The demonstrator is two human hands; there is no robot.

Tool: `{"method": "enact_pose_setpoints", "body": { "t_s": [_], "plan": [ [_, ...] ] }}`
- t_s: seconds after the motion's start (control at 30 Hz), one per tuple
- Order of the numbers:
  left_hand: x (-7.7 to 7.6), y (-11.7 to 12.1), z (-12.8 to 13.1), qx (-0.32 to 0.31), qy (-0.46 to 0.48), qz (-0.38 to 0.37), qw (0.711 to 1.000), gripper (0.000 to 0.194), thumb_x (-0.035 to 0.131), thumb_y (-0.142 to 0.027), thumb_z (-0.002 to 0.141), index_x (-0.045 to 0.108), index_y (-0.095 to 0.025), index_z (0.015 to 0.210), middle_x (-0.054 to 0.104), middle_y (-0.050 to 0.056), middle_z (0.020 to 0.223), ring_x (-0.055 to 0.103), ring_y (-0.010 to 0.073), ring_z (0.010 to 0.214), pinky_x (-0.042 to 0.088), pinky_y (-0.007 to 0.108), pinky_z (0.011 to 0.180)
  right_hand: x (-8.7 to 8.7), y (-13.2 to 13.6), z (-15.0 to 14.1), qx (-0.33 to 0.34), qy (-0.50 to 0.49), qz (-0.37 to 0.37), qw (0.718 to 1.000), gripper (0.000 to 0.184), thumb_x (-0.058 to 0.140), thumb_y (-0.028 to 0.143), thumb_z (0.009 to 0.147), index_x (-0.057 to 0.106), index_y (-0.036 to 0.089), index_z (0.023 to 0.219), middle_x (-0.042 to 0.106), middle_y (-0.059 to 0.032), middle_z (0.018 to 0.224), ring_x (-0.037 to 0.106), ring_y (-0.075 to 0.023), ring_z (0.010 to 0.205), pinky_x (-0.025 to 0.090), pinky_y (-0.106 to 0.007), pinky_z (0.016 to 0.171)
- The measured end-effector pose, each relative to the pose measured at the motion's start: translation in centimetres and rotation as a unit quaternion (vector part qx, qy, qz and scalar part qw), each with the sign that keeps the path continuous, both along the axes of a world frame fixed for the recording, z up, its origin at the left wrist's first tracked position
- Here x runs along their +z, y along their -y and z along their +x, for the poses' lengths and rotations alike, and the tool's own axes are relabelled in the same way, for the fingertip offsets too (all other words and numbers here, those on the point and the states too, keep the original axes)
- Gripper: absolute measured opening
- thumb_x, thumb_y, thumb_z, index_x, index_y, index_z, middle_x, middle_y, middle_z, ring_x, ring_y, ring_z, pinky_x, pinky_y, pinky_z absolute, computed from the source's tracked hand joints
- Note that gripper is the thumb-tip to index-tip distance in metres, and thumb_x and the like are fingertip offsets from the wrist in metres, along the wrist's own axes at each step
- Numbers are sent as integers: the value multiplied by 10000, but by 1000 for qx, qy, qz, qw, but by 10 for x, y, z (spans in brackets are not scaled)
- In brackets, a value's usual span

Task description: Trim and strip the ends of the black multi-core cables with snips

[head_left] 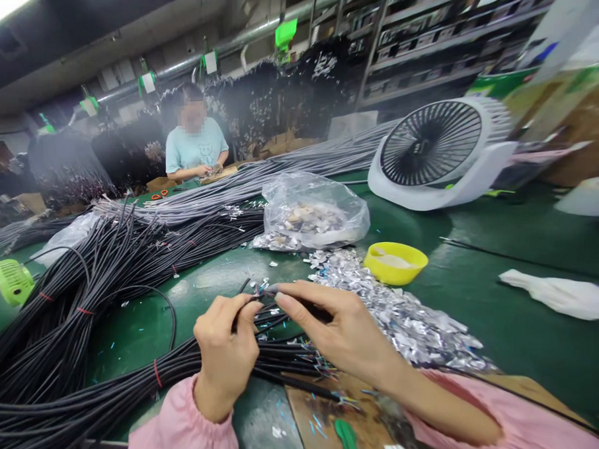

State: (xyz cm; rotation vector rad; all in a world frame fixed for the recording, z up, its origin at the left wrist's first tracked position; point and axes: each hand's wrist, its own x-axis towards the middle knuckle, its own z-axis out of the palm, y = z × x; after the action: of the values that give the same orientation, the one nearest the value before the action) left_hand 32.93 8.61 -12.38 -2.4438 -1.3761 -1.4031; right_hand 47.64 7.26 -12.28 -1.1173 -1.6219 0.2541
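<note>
My left hand (227, 350) is closed around the end of a thin black cable (170, 319) that loops off to the left. My right hand (336, 329) pinches the same cable end between thumb and forefinger, just right of the left hand. Both hands hover over a bundle of black cables (89, 399) that lies across the green table (503, 242). A heap of small silvery metal pieces (407, 319) spreads out to the right of my right hand.
A yellow bowl (395, 262) and a clear plastic bag of parts (313, 214) sit beyond the heap. A white fan (438, 152) stands at the right, a white cloth (560, 294) near it. Grey cable bundles (258, 180) stretch toward another person (194, 146) seated opposite.
</note>
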Motion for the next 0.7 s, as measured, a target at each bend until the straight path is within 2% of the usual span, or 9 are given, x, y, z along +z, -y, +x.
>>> {"method": "enact_pose_setpoints", "body": {
  "t_s": [0.07, 0.13, 0.23, 0.3, 0.33, 0.37, 0.5, 0.6, 0.7],
  "plan": [
    [4, -2, -2, -33, 41, -75, 996, 254, 480, -175, 850, 676, -167, 689, 646, 17, 637, 555, 107, 578, 405, 204, 570, -1, 0, 0, -6, 17, 16, 1000, 237, 491, 264, 870, 697, 153, 831, 708, -61, 808, 663, -169, 711, 518, -241, 621],
    [7, -4, -4, -70, 109, -168, 977, 292, 469, -227, 854, 639, -154, 629, 597, 8, 578, 516, 96, 526, 381, 201, 522, -1, -1, 1, -1, 24, 23, 999, 232, 496, 259, 871, 697, 151, 833, 704, -63, 792, 659, -165, 687, 509, -236, 593],
    [8, -8, -6, -140, 226, -344, 900, 358, 455, -360, 852, 582, -143, 597, 466, -29, 466, 386, 67, 382, 285, 193, 390, 0, -2, 1, 22, 9, 14, 1000, 227, 498, 264, 869, 692, 164, 805, 693, -46, 740, 642, -153, 643, 490, -227, 561],
    [8, -9, -6, -168, 259, -409, 859, 372, 467, -402, 835, 572, -140, 592, 413, -46, 434, 324, 56, 340, 235, 192, 354, 2, -3, 1, 37, -23, -8, 999, 230, 489, 272, 868, 675, 173, 777, 683, -32, 720, 629, -143, 637, 483, -217, 570],
    [8, -9, -6, -167, 258, -408, 860, 361, 484, -392, 825, 578, -138, 586, 422, -43, 437, 336, 58, 348, 239, 191, 360, 3, -3, 2, 46, -43, -25, 998, 237, 481, 286, 870, 661, 173, 767, 673, -27, 706, 618, -136, 624, 476, -212, 560],
    [8, -8, -5, -158, 248, -388, 874, 339, 505, -367, 816, 593, -137, 583, 452, -33, 454, 371, 63, 374, 258, 190, 377, 5, -4, 2, 55, -61, -43, 996, 244, 480, 312, 868, 644, 171, 755, 656, -21, 683, 599, -130, 598, 463, -207, 536],
    [5, -2, 1, -122, 162, -257, 945, 245, 546, -285, 808, 673, -152, 646, 583, 8, 582, 497, 96, 539, 339, 193, 490, 11, -4, 0, 65, -90, -90, 990, 329, 562, 463, 803, 560, 167, 660, 522, 8, 567, 457, -108, 500, 372, -215, 460],
    [1, 0, 4, -122, 124, -222, 959, 254, 502, -260, 838, 660, -162, 666, 591, 5, 607, 493, 99, 559, 346, 198, 526, 13, -6, -2, 91, -152, -129, 976, 437, 618, 571, 725, 507, 166, 604, 464, 14, 558, 413, -105, 518, 342, -226, 481],
    [-3, -1, 4, -132, 131, -229, 956, 304, 441, -252, 866, 592, -160, 620, 556, -9, 583, 465, 94, 547, 328, 200, 528, 9, -9, -3, 172, -260, -228, 922, 518, 656, 646, 644, 450, 172, 610, 352, 59, 500, 306, -72, 453, 250, -208, 430]
  ]
}}
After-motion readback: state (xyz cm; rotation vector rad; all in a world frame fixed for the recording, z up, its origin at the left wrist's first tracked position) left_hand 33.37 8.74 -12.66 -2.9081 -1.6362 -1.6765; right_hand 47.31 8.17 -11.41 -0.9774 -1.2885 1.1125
